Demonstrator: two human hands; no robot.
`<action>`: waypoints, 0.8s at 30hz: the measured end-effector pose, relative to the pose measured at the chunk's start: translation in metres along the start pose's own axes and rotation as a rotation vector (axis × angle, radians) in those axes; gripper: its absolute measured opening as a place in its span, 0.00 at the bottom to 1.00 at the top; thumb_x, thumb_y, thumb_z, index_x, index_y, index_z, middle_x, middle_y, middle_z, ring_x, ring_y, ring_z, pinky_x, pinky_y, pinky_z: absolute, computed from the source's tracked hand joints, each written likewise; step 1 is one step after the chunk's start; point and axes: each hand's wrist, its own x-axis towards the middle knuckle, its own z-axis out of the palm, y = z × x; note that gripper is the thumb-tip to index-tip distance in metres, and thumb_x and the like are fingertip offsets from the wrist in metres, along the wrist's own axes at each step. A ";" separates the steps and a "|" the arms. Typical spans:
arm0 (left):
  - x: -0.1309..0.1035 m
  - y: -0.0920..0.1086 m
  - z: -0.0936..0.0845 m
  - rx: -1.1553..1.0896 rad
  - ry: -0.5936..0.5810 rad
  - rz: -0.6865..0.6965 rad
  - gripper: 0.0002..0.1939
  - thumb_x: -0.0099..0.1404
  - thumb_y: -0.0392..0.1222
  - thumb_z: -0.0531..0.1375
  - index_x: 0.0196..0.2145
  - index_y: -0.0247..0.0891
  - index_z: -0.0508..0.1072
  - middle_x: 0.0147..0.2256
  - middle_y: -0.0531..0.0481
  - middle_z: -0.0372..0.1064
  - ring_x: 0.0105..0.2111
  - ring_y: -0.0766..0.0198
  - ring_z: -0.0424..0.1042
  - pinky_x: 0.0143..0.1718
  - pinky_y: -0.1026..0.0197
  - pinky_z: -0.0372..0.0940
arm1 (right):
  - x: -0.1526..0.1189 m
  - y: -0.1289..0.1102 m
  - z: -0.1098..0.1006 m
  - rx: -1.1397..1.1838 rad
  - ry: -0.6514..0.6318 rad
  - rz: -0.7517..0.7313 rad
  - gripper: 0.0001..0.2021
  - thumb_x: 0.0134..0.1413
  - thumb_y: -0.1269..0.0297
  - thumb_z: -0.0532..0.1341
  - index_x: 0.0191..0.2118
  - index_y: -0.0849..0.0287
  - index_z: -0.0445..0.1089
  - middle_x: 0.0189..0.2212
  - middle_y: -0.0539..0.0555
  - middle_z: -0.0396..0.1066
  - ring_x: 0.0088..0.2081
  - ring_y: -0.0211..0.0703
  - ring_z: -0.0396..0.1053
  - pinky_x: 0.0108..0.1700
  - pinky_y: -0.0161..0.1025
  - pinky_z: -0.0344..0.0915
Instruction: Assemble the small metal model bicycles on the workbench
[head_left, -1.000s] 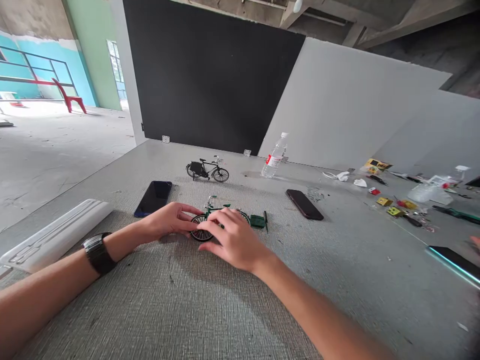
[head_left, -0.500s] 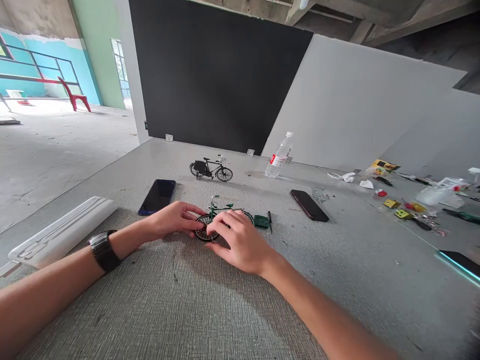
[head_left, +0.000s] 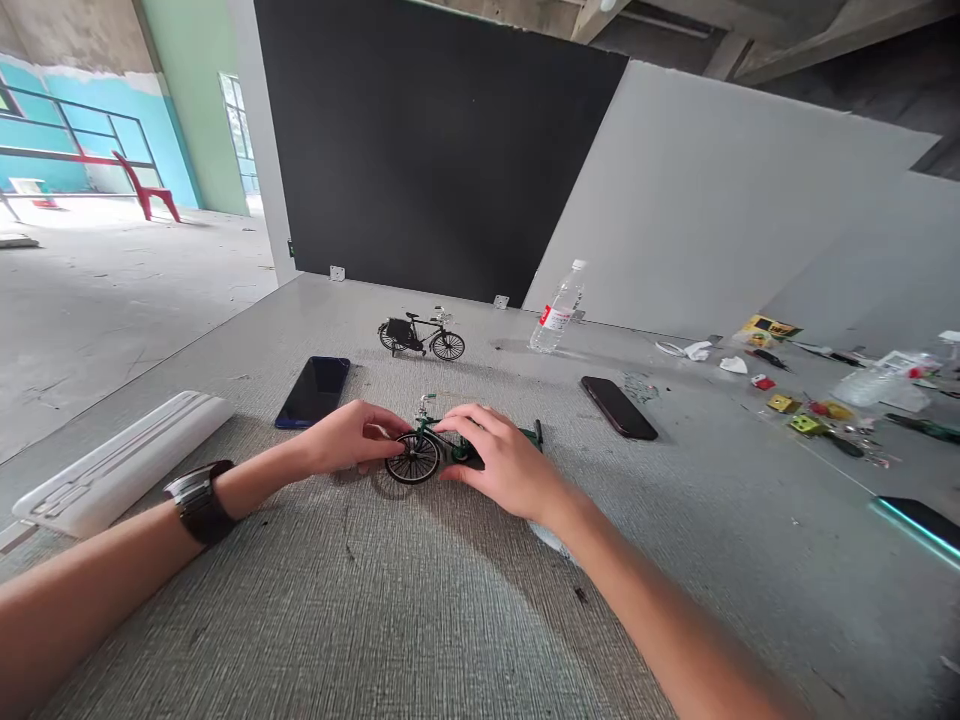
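A small green model bicycle stands on the grey textured table, its front wheel to the left. My left hand has its thumb and fingers at the front wheel, closed on its left edge. My right hand is closed round the green frame behind the front wheel and covers most of the bicycle's middle and rear. A green part shows just beyond the right hand's knuckles. Behind them, a black model bicycle stands upright with a black bag at its rear.
A dark blue phone and a white case lie left. A black phone and an upright bottle are right of centre. Small coloured parts lie farther right, near a lit phone.
My right hand has moved right, off the front wheel and along the frame. The front wheel is now more fully in view, and the rear is more covered.
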 end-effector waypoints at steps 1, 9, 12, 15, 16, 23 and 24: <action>-0.001 0.001 0.002 0.090 0.073 0.047 0.18 0.63 0.45 0.61 0.49 0.35 0.75 0.34 0.47 0.75 0.24 0.66 0.68 0.25 0.63 0.63 | 0.000 0.001 0.001 0.003 -0.008 0.004 0.20 0.57 0.58 0.66 0.54 0.51 0.66 0.53 0.54 0.68 0.56 0.49 0.65 0.57 0.49 0.64; -0.013 0.012 0.029 0.486 0.298 0.534 0.11 0.70 0.47 0.58 0.43 0.39 0.75 0.44 0.45 0.73 0.44 0.58 0.71 0.47 0.55 0.64 | 0.001 0.000 0.004 -0.010 -0.023 -0.009 0.15 0.61 0.61 0.62 0.53 0.54 0.67 0.50 0.55 0.70 0.52 0.48 0.67 0.53 0.47 0.67; -0.013 0.012 0.034 0.413 0.310 0.491 0.09 0.70 0.46 0.58 0.40 0.39 0.75 0.40 0.47 0.74 0.40 0.59 0.72 0.43 0.56 0.65 | 0.002 -0.002 0.004 -0.038 -0.020 -0.007 0.13 0.62 0.63 0.61 0.52 0.54 0.68 0.49 0.55 0.71 0.51 0.48 0.68 0.52 0.47 0.67; -0.011 0.011 0.035 0.382 0.325 0.480 0.07 0.69 0.43 0.58 0.37 0.39 0.75 0.38 0.48 0.74 0.39 0.59 0.72 0.43 0.56 0.65 | 0.001 -0.004 0.004 -0.040 -0.017 -0.008 0.15 0.60 0.62 0.62 0.53 0.53 0.68 0.48 0.55 0.72 0.51 0.48 0.68 0.52 0.48 0.67; -0.011 0.011 0.035 0.375 0.332 0.480 0.07 0.69 0.42 0.58 0.36 0.39 0.74 0.38 0.48 0.74 0.38 0.60 0.72 0.43 0.56 0.65 | 0.000 -0.005 0.003 -0.029 -0.017 -0.009 0.17 0.59 0.60 0.63 0.54 0.52 0.68 0.49 0.55 0.71 0.52 0.49 0.68 0.52 0.48 0.67; -0.013 0.012 0.035 0.345 0.328 0.476 0.05 0.70 0.40 0.57 0.36 0.39 0.72 0.37 0.49 0.73 0.38 0.61 0.71 0.42 0.58 0.64 | 0.001 -0.014 0.004 0.035 -0.002 0.043 0.30 0.52 0.41 0.64 0.55 0.52 0.66 0.52 0.56 0.71 0.53 0.52 0.68 0.53 0.51 0.65; -0.014 0.012 0.035 0.343 0.325 0.478 0.05 0.70 0.40 0.57 0.36 0.39 0.72 0.37 0.49 0.73 0.38 0.61 0.71 0.42 0.58 0.64 | 0.002 -0.016 0.005 0.025 0.014 0.051 0.29 0.53 0.41 0.63 0.55 0.52 0.66 0.51 0.55 0.72 0.52 0.52 0.69 0.52 0.51 0.65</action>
